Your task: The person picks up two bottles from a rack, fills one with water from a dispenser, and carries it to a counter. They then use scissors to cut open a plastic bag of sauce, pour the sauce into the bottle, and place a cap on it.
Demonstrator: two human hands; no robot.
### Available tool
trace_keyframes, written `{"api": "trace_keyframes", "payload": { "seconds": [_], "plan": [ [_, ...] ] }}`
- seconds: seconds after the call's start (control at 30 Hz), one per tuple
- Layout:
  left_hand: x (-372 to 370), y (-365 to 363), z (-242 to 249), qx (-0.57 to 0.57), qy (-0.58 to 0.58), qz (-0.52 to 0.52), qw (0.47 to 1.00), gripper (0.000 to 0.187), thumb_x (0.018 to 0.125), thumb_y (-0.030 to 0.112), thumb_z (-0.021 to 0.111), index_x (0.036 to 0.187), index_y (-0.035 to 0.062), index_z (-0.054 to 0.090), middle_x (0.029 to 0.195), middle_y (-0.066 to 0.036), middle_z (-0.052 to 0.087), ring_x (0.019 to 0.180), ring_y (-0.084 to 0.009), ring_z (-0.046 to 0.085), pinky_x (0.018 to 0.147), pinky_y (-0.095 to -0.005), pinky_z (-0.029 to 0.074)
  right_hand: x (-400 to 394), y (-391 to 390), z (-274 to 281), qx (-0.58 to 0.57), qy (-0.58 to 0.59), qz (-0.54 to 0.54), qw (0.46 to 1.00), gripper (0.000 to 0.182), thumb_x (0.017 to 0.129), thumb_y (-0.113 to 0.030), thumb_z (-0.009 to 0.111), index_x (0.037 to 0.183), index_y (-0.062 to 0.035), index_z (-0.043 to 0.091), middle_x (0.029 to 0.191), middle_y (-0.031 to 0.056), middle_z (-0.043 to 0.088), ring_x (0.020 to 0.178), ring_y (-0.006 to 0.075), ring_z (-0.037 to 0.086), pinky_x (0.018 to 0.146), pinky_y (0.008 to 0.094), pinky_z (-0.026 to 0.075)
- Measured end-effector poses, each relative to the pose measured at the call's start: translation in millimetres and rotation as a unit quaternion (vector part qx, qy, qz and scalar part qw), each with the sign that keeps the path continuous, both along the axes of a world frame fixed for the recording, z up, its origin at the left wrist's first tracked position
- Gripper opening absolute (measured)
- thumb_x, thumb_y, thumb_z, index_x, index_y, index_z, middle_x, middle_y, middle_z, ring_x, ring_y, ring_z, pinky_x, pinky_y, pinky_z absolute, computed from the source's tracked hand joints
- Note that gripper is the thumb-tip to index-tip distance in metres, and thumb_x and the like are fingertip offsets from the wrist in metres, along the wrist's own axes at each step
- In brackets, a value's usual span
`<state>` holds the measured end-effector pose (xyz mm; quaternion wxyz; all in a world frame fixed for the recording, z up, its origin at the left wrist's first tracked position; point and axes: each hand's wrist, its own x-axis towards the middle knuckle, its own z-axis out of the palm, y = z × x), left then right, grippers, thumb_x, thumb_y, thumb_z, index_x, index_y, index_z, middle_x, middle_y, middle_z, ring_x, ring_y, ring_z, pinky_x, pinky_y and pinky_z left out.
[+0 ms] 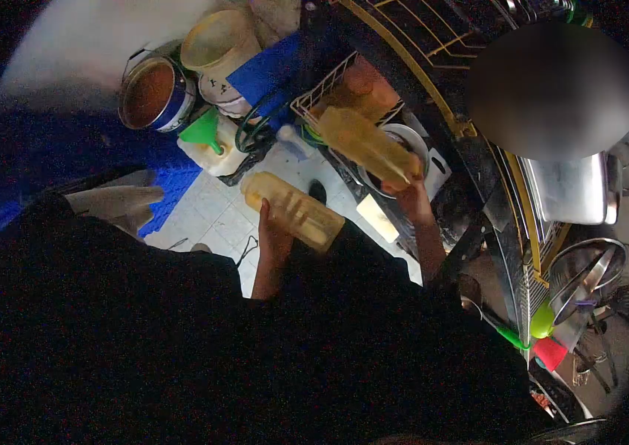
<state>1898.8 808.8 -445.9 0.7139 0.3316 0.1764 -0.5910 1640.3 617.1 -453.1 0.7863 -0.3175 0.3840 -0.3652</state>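
Note:
My left hand (277, 236) is wrapped round a translucent, yellowish plastic container (255, 188), long and tilted down to the right. Higher up and to the right, my right hand (408, 194) grips the lower end of a second yellowish, see-through container (355, 137). Its fingers close on a corner of it. The two containers are held apart, with tiled floor showing between and below them. Behind the right-hand container are a round metal pot (411, 137) and a wire basket (329, 85).
A green funnel (202, 130) stands in a white jug (229, 157) at upper left. Near it are a bucket with reddish-brown contents (150, 93) and a beige bucket (214, 44). Along the right runs a dark metal rack (496, 196) with metal pans (568, 189) and utensils.

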Motion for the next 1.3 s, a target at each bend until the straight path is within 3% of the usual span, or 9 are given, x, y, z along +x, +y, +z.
{"api": "trace_keyframes", "payload": {
  "seconds": [0.2,0.43,0.73,0.87,0.97,1.03,1.17,1.23,1.3],
  "plan": [
    [0,-31,-6,-0.048,-0.039,-0.028,0.998,0.06,0.095,0.048,0.043,0.14,0.0104,0.031,0.139,-0.016,0.038,0.129,-0.0373,0.036,0.106,-0.0564,0.029,-34,37,14,0.074,-0.104,0.044,0.991,0.061,0.086,-0.038,0.051,0.136,-0.006,0.036,0.121,0.0145,0.053,0.096,0.0315,0.058,0.081,0.0433,0.049],
    [-1,-53,1,-0.12,-0.08,-0.084,0.986,0.064,0.094,0.052,0.04,0.141,0.0103,0.029,0.142,-0.018,0.035,0.13,-0.0395,0.034,0.107,-0.0606,0.026,-67,75,1,0.195,-0.174,-0.063,0.963,0.063,0.082,-0.056,0.055,0.123,-0.0075,0.049,0.104,0.0114,0.058,0.082,0.0243,0.058,0.068,0.0323,0.048],
    [-2,-74,35,-0.317,0.204,-0.065,0.924,0.08,0.085,0.061,0.052,0.142,0.0083,0.031,0.142,-0.016,0.036,0.129,-0.0336,0.036,0.108,-0.0522,0.026,-65,109,-2,0.226,-0.243,-0.101,0.938,0.077,0.082,-0.067,0.047,0.132,-0.0079,0.044,0.114,0.0224,0.054,0.074,0.0228,0.056,0.056,0.0324,0.051],
    [2,-81,37,-0.233,0.166,-0.041,0.957,0.08,0.084,0.062,0.051,0.14,0.007,0.034,0.139,-0.016,0.041,0.127,-0.0335,0.039,0.108,-0.0512,0.027,-72,115,-17,0.198,-0.255,-0.07,0.944,0.084,0.082,-0.069,0.044,0.136,-0.0052,0.036,0.114,0.0243,0.053,0.071,0.0229,0.054,0.054,0.0312,0.053],
    [1,-85,52,-0.123,0.039,-0.066,0.989,0.079,0.085,0.063,0.05,0.139,0.0071,0.035,0.138,-0.015,0.043,0.126,-0.0334,0.04,0.107,-0.0509,0.028,-82,126,-34,0.174,-0.158,-0.101,0.967,0.074,0.084,-0.069,0.042,0.127,-0.0088,0.048,0.109,0.019,0.06,0.087,0.026,0.062,0.072,0.0374,0.052],
    [4,-86,47,-0.113,-0.004,-0.093,0.989,0.078,0.086,0.062,0.049,0.139,0.0071,0.035,0.138,-0.016,0.042,0.125,-0.0335,0.041,0.107,-0.0509,0.03,-74,132,-3,0.174,-0.224,-0.108,0.953,0.07,0.084,-0.067,0.046,0.126,-0.0119,0.05,0.111,0.0114,0.061,0.093,0.0257,0.063,0.076,0.0421,0.054],
    [36,-79,-20,-0.251,0.172,-0.198,0.932,0.075,0.088,0.06,0.047,0.141,0.0094,0.033,0.143,-0.016,0.037,0.13,-0.0333,0.035,0.11,-0.0536,0.022,-75,174,-23,0.155,-0.187,-0.163,0.956,0.074,0.084,-0.067,0.045,0.133,-0.0111,0.041,0.112,0.0155,0.06,0.086,0.0282,0.064,0.068,0.0395,0.059],
    [26,-80,9,-0.198,-0.049,-0.261,0.943,0.077,0.087,0.061,0.048,0.143,0.0119,0.031,0.146,-0.015,0.032,0.133,-0.0333,0.032,0.112,-0.0546,0.016,-61,197,-7,0.136,-0.156,-0.208,0.956,0.076,0.084,-0.067,0.045,0.137,-0.0114,0.036,0.113,0.0171,0.059,0.081,0.029,0.065,0.068,0.0399,0.059],
    [34,-96,-12,-0.328,0.184,-0.369,0.85,0.076,0.086,0.059,0.051,0.143,0.014,0.031,0.146,-0.014,0.032,0.133,-0.0342,0.032,0.112,-0.0552,0.018,-49,222,1,0.094,-0.174,-0.217,0.956,0.078,0.084,-0.067,0.045,0.137,-0.0114,0.035,0.112,0.0171,0.058,0.08,0.0284,0.065,0.068,0.041,0.059]
  ]
}}
